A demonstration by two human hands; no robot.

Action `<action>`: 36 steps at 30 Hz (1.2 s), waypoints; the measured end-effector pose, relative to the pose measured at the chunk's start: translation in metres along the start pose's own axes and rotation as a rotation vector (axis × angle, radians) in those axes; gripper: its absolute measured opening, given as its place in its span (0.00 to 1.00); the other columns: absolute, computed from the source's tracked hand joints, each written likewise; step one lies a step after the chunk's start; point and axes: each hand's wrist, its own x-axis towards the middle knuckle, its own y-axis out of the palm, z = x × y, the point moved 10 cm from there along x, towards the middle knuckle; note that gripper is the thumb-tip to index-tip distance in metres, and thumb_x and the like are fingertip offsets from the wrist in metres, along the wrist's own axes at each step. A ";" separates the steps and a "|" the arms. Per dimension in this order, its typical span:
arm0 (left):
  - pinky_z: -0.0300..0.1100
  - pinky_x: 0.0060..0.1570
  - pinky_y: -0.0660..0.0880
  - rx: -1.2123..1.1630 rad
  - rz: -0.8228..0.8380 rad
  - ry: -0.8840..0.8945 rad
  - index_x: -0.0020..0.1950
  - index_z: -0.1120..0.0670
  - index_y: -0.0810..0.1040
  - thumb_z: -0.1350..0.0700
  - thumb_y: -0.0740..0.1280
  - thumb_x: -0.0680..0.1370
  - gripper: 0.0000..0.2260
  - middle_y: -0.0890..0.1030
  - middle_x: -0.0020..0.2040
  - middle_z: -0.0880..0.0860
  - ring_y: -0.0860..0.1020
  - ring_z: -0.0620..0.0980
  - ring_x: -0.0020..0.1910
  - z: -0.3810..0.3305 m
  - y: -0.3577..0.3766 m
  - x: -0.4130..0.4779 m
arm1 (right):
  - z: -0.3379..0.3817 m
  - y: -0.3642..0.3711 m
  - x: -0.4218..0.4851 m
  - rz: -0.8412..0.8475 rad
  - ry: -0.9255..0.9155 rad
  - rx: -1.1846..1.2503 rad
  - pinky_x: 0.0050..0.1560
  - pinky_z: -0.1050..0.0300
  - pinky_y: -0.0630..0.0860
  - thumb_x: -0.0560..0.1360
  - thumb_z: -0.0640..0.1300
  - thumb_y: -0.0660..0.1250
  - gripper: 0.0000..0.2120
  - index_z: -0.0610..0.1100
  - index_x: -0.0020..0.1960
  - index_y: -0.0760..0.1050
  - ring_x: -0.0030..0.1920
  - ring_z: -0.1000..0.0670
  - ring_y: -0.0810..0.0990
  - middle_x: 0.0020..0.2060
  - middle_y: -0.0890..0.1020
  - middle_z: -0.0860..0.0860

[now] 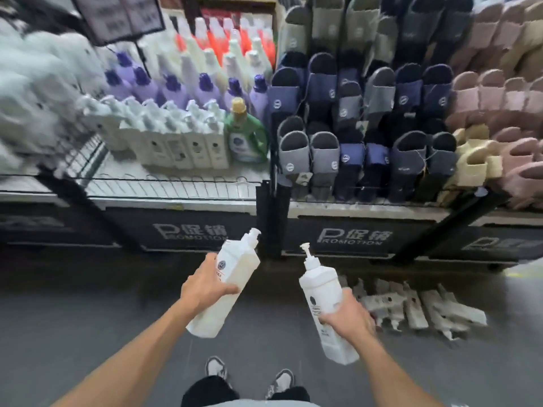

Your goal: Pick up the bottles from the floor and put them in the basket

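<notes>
A person stood facing a shop display, seen from their own head looking down past both outstretched arms to their shoes. The left hand had its fingers clamped round the middle of a white pump bottle, tilted so the pump pointed up and away toward the shelving. The right hand gripped a second white pump bottle the same way, fingers closed on its lower half, pump uppermost. Holding each by the body likely kept the pumps clear and the bottles ready to be stood upright.

More white bottles lay scattered on the dark floor, just to the right of the right hand, near the base of the display, so the task looked only partly done.

Ahead and higher, a wire basket on the left side of the display held a row of matching white pump bottles standing along its back, beside a green bottle and purple ones behind. A bare strip of basket floor in front of that row offered open room for both held bottles. The basket's low front rail would need to be cleared on the way in. A black upright post separated it from racks of slippers on the right.
</notes>
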 end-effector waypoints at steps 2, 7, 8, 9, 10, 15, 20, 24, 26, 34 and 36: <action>0.43 0.35 0.68 -0.027 -0.048 -0.046 0.53 0.41 0.62 0.36 0.73 0.57 0.31 0.78 0.45 0.41 0.78 0.43 0.39 0.032 -0.026 0.000 | 0.050 0.008 0.006 0.030 -0.082 -0.084 0.46 0.51 0.71 0.58 0.62 0.73 0.31 0.54 0.55 0.63 0.49 0.45 0.80 0.46 0.77 0.56; 0.44 0.35 0.70 -0.073 -0.157 -0.167 0.52 0.42 0.62 0.39 0.74 0.59 0.29 0.78 0.44 0.42 0.79 0.45 0.38 0.110 -0.079 0.003 | 0.165 0.042 0.017 0.132 -0.283 -0.238 0.45 0.50 0.73 0.54 0.65 0.71 0.31 0.57 0.52 0.63 0.44 0.49 0.78 0.41 0.78 0.59; 0.44 0.36 0.70 -0.091 -0.174 -0.188 0.52 0.43 0.62 0.39 0.74 0.60 0.29 0.78 0.44 0.42 0.79 0.45 0.39 0.126 -0.089 0.003 | 0.188 0.051 0.019 0.146 -0.320 -0.267 0.46 0.50 0.75 0.54 0.65 0.71 0.32 0.58 0.53 0.63 0.43 0.50 0.79 0.41 0.78 0.59; 0.44 0.36 0.70 -0.106 -0.188 -0.204 0.52 0.43 0.62 0.40 0.75 0.60 0.29 0.77 0.45 0.42 0.79 0.45 0.39 0.142 -0.098 0.003 | 0.210 0.059 0.020 0.154 -0.350 -0.294 0.47 0.49 0.76 0.53 0.65 0.71 0.33 0.58 0.53 0.63 0.44 0.50 0.80 0.41 0.78 0.58; 0.44 0.36 0.69 -0.117 -0.201 -0.218 0.53 0.43 0.62 0.40 0.75 0.61 0.29 0.77 0.45 0.42 0.79 0.45 0.39 0.156 -0.108 0.004 | 0.231 0.067 0.020 0.157 -0.377 -0.317 0.47 0.49 0.77 0.53 0.66 0.71 0.33 0.58 0.53 0.63 0.44 0.50 0.80 0.41 0.78 0.58; 0.46 0.40 0.70 -0.166 -0.273 -0.290 0.54 0.42 0.62 0.39 0.75 0.61 0.31 0.76 0.46 0.41 0.77 0.45 0.41 0.230 -0.159 0.001 | 0.329 0.110 0.011 0.192 -0.508 -0.379 0.44 0.50 0.75 0.55 0.63 0.72 0.32 0.58 0.54 0.62 0.44 0.51 0.80 0.43 0.78 0.58; 0.47 0.44 0.73 -0.240 -0.360 -0.374 0.55 0.40 0.62 0.38 0.75 0.58 0.32 0.76 0.47 0.40 0.78 0.49 0.44 0.303 -0.207 -0.014 | 0.433 0.150 -0.013 0.209 -0.722 -0.464 0.42 0.50 0.71 0.60 0.60 0.71 0.30 0.57 0.58 0.63 0.51 0.50 0.74 0.50 0.74 0.56; 0.48 0.47 0.75 -0.307 -0.446 -0.459 0.56 0.41 0.63 0.40 0.77 0.59 0.32 0.77 0.47 0.39 0.78 0.52 0.47 0.350 -0.237 -0.027 | 0.509 0.184 -0.031 0.218 -0.884 -0.503 0.40 0.51 0.71 0.64 0.60 0.71 0.27 0.57 0.55 0.61 0.50 0.50 0.72 0.49 0.72 0.57; 0.47 0.47 0.75 -0.339 -0.478 -0.513 0.56 0.41 0.63 0.40 0.77 0.59 0.32 0.77 0.47 0.40 0.78 0.52 0.47 0.373 -0.248 -0.033 | 0.548 0.201 -0.040 0.225 -0.958 -0.531 0.39 0.52 0.69 0.63 0.61 0.71 0.27 0.57 0.53 0.60 0.48 0.51 0.71 0.47 0.71 0.58; 0.47 0.46 0.75 -0.379 -0.555 -0.684 0.55 0.42 0.62 0.37 0.75 0.59 0.32 0.78 0.46 0.41 0.79 0.49 0.43 0.446 -0.291 -0.049 | 0.687 0.277 -0.069 0.289 -1.285 -0.741 0.40 0.51 0.69 0.60 0.66 0.71 0.37 0.56 0.64 0.62 0.49 0.50 0.72 0.49 0.74 0.57; 0.47 0.46 0.75 -0.384 -0.577 -0.747 0.54 0.43 0.63 0.36 0.74 0.58 0.32 0.78 0.46 0.42 0.79 0.49 0.43 0.459 -0.305 -0.055 | 0.718 0.293 -0.074 0.320 -1.331 -0.779 0.40 0.50 0.69 0.61 0.66 0.71 0.36 0.56 0.63 0.63 0.49 0.50 0.71 0.49 0.74 0.57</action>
